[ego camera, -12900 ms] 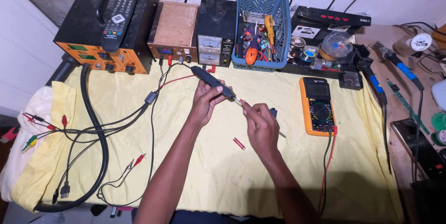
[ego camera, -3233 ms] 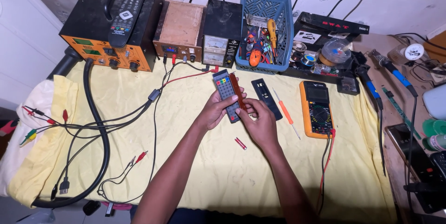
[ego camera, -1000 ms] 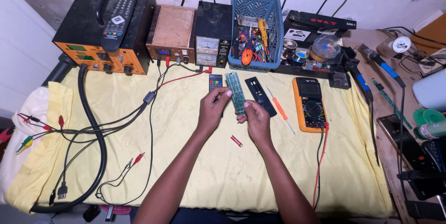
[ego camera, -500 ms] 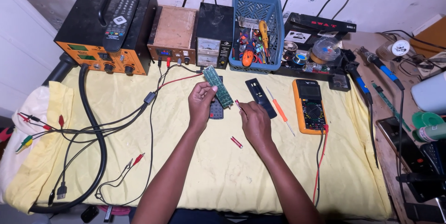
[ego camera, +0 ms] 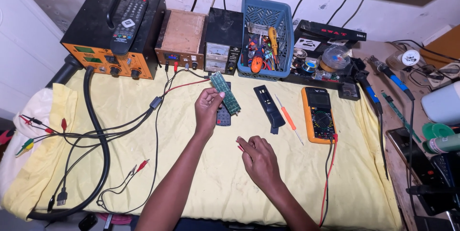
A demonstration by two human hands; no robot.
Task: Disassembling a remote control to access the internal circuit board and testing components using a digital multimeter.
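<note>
- Currently, at the desk's left edge: red, green and black clip leads (ego camera: 28, 133) are spread over the yellow cloth (ego camera: 143, 173); a thick black cable (ego camera: 98, 145) is looped toward the front edge.
- Back left corner: an orange-fronted black bench unit (ego camera: 112, 34) is seen with a black remote control (ego camera: 128, 18) lying on top; a wooden-topped box (ego camera: 182, 37) and a black meter unit (ego camera: 223, 44) are lined up just beside it.
- Left hand (ego camera: 207, 111), mid-desk: a narrow green circuit board (ego camera: 226, 93) is pinched at its long edge, held tilted above a dark keypad part (ego camera: 223, 116) lying on the cloth.
- Right hand (ego camera: 258, 157), nearer the front edge: fingers are curled down onto a small red piece (ego camera: 239, 145); whether it is actually gripped cannot be told.
- Back edge, centre: a blue basket (ego camera: 266, 34) is packed with tools.
- Right of the board: a black remote shell (ego camera: 269, 108), an orange-handled screwdriver (ego camera: 289, 118) and a yellow multimeter (ego camera: 318, 113) are laid side by side, apart.
</note>
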